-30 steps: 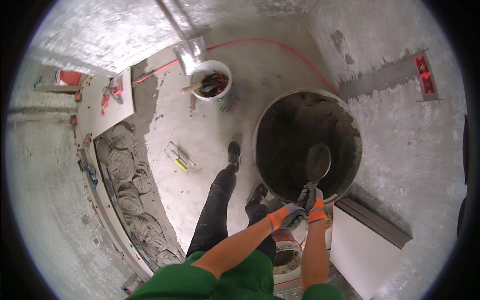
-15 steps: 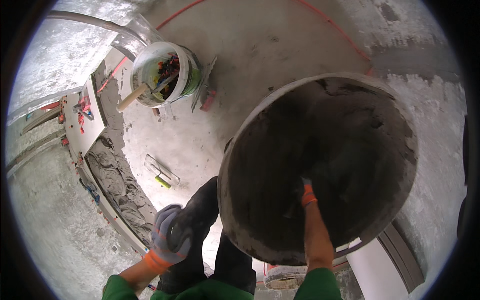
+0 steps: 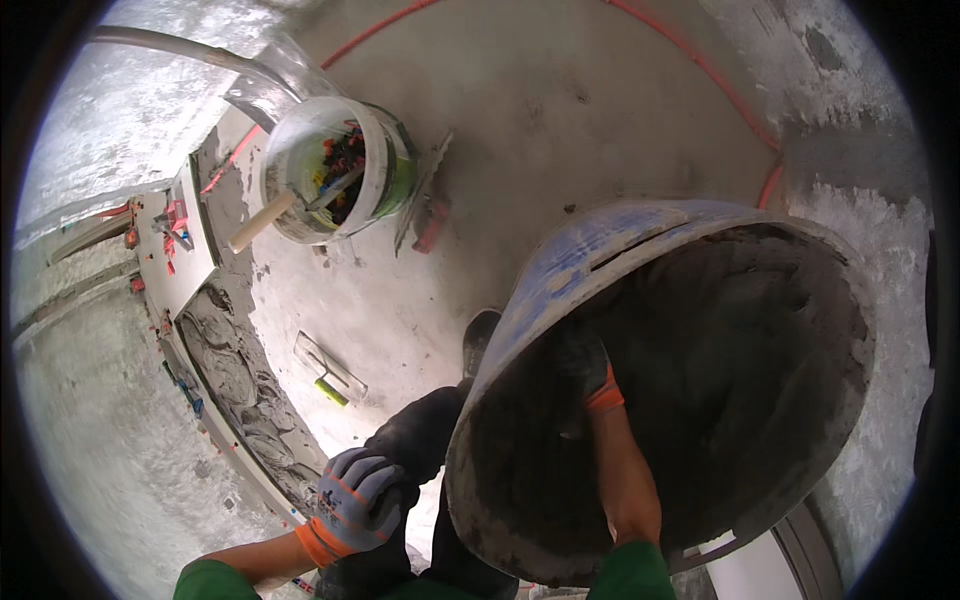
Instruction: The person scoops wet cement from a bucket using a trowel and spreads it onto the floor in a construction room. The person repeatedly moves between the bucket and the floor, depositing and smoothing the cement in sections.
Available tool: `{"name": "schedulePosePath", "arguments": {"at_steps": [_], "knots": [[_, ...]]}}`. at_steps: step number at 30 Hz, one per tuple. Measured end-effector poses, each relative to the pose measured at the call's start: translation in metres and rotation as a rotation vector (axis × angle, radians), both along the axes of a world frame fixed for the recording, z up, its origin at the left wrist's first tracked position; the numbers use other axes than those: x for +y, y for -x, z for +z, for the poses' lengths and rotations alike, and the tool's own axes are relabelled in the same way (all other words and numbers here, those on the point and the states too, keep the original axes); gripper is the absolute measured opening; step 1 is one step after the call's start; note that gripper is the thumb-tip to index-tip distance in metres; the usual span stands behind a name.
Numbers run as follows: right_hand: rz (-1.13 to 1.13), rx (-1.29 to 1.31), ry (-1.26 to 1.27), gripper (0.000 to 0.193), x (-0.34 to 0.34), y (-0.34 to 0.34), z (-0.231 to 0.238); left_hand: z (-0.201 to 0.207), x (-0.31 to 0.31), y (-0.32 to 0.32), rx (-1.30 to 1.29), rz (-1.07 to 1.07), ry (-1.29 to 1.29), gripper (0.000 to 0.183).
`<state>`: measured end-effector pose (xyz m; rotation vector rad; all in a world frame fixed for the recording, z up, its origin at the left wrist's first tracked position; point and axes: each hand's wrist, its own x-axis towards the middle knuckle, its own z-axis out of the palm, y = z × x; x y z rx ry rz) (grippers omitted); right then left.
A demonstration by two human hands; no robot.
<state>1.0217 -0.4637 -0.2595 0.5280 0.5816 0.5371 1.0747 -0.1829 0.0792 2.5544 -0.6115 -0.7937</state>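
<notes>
Right hand [image 3: 584, 362] deep in the tub [image 3: 562, 262]

Dark mortar [image 3: 725, 400] lies inside, right of the legs; shadow hides that hand's fingers, so I cannot tell their grip; likely step: gathering mix; lifting any out calls for clearing the wall; left hand [image 3: 352, 497] rests at the knee [image 3: 415, 435], fingers curled, hold unclear.
</notes>
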Motion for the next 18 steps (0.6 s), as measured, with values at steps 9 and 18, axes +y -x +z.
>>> {"name": "schedulePosePath", "arguments": {"at_steps": [9, 18], "knots": [[-0.051, -0.179, -0.099, 0.022, -0.033, 0.014, 0.098, 0.005, 0.008, 0.072, -0.02, 0.028, -0.014, 0.032], [0.328, -0.151, 0.35, 0.031, -0.051, 0.071, 0.366, 0.009, 0.024, 0.246, -0.05, 0.416, 0.014, 0.033]]}}
